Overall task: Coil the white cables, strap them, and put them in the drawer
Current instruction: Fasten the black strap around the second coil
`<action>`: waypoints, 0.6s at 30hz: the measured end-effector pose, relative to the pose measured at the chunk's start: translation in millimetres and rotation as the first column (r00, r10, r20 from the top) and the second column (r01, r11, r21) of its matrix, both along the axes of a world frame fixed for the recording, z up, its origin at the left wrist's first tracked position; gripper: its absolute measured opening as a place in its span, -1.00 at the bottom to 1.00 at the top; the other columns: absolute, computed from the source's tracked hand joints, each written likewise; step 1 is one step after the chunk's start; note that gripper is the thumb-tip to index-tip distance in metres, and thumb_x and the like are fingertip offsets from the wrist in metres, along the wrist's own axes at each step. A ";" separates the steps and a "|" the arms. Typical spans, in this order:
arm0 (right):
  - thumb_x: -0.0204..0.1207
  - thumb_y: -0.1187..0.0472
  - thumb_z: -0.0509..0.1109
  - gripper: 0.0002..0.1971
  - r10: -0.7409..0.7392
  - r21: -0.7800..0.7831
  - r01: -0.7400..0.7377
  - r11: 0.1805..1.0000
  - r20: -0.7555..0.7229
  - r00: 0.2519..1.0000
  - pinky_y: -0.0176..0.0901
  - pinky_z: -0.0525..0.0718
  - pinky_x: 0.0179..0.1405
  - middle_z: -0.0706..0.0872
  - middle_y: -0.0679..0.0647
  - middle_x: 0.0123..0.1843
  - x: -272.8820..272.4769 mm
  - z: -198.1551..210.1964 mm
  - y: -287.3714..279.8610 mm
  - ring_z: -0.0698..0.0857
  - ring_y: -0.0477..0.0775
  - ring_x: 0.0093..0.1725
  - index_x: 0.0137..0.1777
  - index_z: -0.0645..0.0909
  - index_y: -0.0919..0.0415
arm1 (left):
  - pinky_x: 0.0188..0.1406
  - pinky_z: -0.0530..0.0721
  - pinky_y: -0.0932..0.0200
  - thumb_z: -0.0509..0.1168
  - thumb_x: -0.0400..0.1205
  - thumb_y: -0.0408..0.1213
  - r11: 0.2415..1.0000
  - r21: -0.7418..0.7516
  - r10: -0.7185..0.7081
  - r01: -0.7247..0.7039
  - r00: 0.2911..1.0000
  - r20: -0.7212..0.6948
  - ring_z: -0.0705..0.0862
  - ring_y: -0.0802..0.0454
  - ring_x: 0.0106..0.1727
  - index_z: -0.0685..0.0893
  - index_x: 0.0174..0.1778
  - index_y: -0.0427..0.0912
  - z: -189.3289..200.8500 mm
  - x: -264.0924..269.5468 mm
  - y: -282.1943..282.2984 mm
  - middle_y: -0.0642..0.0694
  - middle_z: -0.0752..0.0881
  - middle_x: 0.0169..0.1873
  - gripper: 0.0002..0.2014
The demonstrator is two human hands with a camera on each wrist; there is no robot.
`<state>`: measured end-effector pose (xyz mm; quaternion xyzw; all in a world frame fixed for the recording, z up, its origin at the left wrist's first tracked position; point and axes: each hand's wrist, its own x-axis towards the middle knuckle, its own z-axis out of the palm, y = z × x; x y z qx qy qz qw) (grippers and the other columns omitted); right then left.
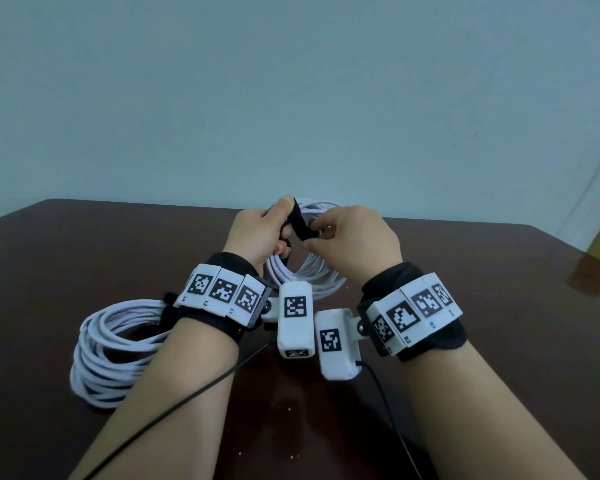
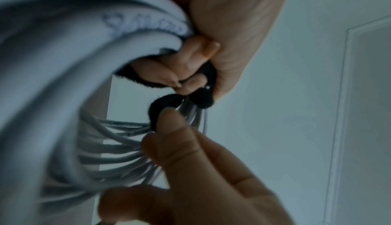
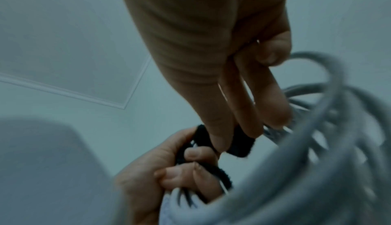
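A coil of white cable (image 1: 312, 271) is held upright above the brown table (image 1: 84, 244). My left hand (image 1: 260, 233) grips the coil's near side together with a black strap (image 1: 297, 220). My right hand (image 1: 347, 237) pinches the strap's free end between thumb and fingers. In the left wrist view the black strap (image 2: 160, 106) loops round the bundled cable strands (image 2: 118, 145). In the right wrist view my right fingertips (image 3: 220, 141) pinch the strap's end (image 3: 241, 146) while the left hand (image 3: 169, 166) clasps cable and strap below. No drawer is in view.
A second coil of white cable (image 1: 104, 348), bound with a black strap (image 1: 168, 308), lies on the table at the left, partly under my left forearm. Thin black wires (image 1: 187, 400) run from the wrist cameras. A pale wall stands behind the table's far edge.
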<state>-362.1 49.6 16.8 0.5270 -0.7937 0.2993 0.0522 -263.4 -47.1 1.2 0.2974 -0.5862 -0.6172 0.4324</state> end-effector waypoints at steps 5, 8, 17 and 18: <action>0.38 0.21 0.41 -0.47 0.131 0.080 -0.130 0.988 -0.007 0.991 -0.20 0.62 -0.11 0.65 -0.21 -0.20 -4.5 -1.7 2.8 0.65 -0.11 -0.08 0.31 0.55 -0.32 | -0.64 0.38 0.29 0.29 0.64 -0.12 1.000 0.022 -0.011 0.011 1.000 0.019 0.22 0.09 -0.75 0.54 -0.36 -0.22 0.5 3.1 -4.6 -0.04 0.45 -0.62 -0.69; 0.40 0.22 0.36 -0.56 0.114 0.104 -0.107 0.989 -0.064 0.991 -0.24 0.50 -0.24 0.56 -0.20 -0.27 -5.7 -5.1 0.0 0.57 -0.13 -0.17 0.22 0.60 -0.28 | -0.63 0.37 0.29 0.29 0.64 -0.11 0.998 0.026 -0.058 0.057 0.998 0.037 0.22 0.10 -0.75 0.51 -0.35 -0.21 -0.2 2.6 -3.1 -0.04 0.45 -0.61 -0.69; 0.46 0.13 0.38 -0.76 0.100 0.031 -0.098 0.995 -0.071 0.992 -0.19 0.57 -0.19 0.66 -0.16 -0.18 -7.5 -11.5 -5.3 0.61 -0.09 -0.11 0.10 0.66 -0.15 | -0.61 0.37 0.30 0.29 0.64 -0.09 0.996 0.065 -0.068 0.066 0.997 0.038 0.21 0.13 -0.77 0.49 -0.33 -0.20 1.2 5.2 -4.4 -0.04 0.44 -0.61 -0.69; 0.46 0.13 0.38 -0.69 0.115 0.053 -0.111 0.992 -0.083 0.990 -0.21 0.53 -0.21 0.61 -0.19 -0.20 -7.4 -10.9 -4.4 0.57 -0.11 -0.12 0.17 0.64 -0.21 | -0.61 0.36 0.29 0.29 0.64 -0.09 0.995 0.069 -0.077 0.073 0.996 0.047 0.22 0.12 -0.76 0.49 -0.32 -0.20 0.8 5.2 -4.9 -0.03 0.44 -0.62 -0.70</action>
